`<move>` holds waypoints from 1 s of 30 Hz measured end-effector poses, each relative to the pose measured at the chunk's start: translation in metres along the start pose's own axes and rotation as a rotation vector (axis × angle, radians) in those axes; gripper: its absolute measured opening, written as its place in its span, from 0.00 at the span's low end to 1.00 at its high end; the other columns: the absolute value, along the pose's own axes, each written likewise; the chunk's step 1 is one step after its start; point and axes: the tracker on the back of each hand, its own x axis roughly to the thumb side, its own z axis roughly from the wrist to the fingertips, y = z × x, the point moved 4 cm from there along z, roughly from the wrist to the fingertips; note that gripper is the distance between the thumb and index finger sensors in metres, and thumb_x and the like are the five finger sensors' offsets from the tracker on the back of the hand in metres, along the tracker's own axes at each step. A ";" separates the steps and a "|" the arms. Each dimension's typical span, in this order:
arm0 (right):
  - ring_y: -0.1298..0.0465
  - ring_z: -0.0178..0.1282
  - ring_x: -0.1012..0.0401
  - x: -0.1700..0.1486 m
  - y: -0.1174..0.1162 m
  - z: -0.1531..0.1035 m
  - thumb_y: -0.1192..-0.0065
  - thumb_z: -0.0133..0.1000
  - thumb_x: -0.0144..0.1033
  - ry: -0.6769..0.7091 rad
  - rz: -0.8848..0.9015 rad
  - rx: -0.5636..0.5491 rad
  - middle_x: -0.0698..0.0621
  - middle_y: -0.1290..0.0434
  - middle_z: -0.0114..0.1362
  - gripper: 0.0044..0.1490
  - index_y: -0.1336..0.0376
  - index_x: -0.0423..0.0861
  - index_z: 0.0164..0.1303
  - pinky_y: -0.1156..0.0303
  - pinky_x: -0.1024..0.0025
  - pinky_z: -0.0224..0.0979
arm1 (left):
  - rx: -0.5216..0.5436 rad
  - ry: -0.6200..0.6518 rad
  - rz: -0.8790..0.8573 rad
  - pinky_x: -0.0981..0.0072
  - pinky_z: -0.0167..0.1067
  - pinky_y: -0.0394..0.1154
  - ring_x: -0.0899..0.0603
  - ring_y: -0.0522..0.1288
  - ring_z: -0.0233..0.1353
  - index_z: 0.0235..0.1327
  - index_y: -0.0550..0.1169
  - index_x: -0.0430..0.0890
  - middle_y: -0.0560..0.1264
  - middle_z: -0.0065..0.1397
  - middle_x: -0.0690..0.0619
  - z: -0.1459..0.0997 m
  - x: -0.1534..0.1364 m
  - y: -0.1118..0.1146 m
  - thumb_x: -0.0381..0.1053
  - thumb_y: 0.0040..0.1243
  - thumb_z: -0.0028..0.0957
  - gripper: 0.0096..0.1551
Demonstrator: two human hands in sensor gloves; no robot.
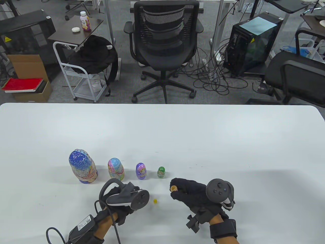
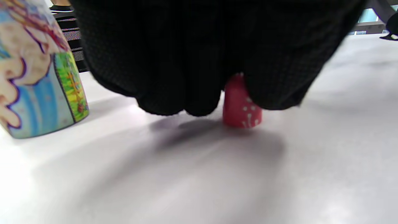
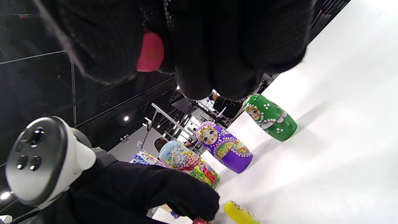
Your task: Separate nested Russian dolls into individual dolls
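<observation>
Red is the colour of the little doll that is open now. The left hand [image 1: 122, 197], low in the table view, pinches its bottom half [image 2: 241, 105] down on the table [image 1: 228, 142]. The right hand [image 1: 190, 194] grips the red top [image 3: 150, 51]. The tiny yellow doll [image 1: 155, 201] lies between them. I think the top should go back on slowly and straight, then join the row by the green doll [image 1: 161, 172].

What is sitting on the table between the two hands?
A tiny yellow doll sits alone on the white table, in the gap between the left hand and the right hand. The table view shows it best.
</observation>
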 end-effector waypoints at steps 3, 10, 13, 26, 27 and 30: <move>0.18 0.56 0.44 0.000 0.000 0.000 0.26 0.48 0.46 0.001 0.001 0.002 0.37 0.17 0.58 0.38 0.30 0.36 0.63 0.22 0.51 0.59 | 0.035 -0.003 -0.033 0.56 0.57 0.84 0.44 0.86 0.58 0.61 0.80 0.50 0.85 0.60 0.51 0.000 -0.003 -0.003 0.58 0.73 0.50 0.27; 0.18 0.56 0.44 0.000 -0.009 0.001 0.26 0.48 0.46 0.001 -0.002 0.045 0.37 0.17 0.57 0.38 0.30 0.36 0.63 0.22 0.51 0.59 | 0.209 0.020 -0.151 0.56 0.57 0.84 0.44 0.87 0.58 0.61 0.81 0.50 0.85 0.60 0.51 -0.015 -0.002 -0.042 0.58 0.72 0.50 0.27; 0.18 0.56 0.44 0.001 -0.018 0.002 0.26 0.48 0.45 -0.003 -0.012 0.093 0.36 0.17 0.58 0.38 0.30 0.35 0.63 0.22 0.51 0.59 | 0.322 0.069 -0.204 0.56 0.57 0.84 0.44 0.86 0.58 0.61 0.80 0.50 0.85 0.60 0.52 -0.023 0.006 -0.061 0.57 0.72 0.51 0.27; 0.17 0.55 0.44 0.004 -0.047 0.003 0.26 0.48 0.43 -0.014 -0.056 0.234 0.36 0.16 0.57 0.39 0.30 0.33 0.63 0.21 0.52 0.58 | 0.491 0.178 -0.348 0.56 0.57 0.84 0.45 0.86 0.58 0.61 0.80 0.50 0.85 0.60 0.52 -0.032 0.020 -0.074 0.58 0.72 0.51 0.27; 0.17 0.55 0.44 0.004 -0.048 0.003 0.26 0.48 0.43 -0.015 -0.052 0.238 0.36 0.16 0.57 0.39 0.30 0.33 0.63 0.21 0.52 0.58 | 0.488 0.178 -0.354 0.56 0.57 0.84 0.45 0.86 0.58 0.61 0.80 0.50 0.85 0.60 0.52 -0.032 0.020 -0.073 0.57 0.72 0.51 0.27; 0.17 0.55 0.44 0.004 -0.049 0.003 0.26 0.48 0.43 -0.013 -0.047 0.243 0.36 0.16 0.57 0.39 0.30 0.33 0.63 0.21 0.52 0.58 | 0.495 0.191 -0.359 0.56 0.57 0.84 0.44 0.86 0.58 0.62 0.80 0.50 0.85 0.60 0.51 -0.031 0.023 -0.072 0.57 0.72 0.51 0.27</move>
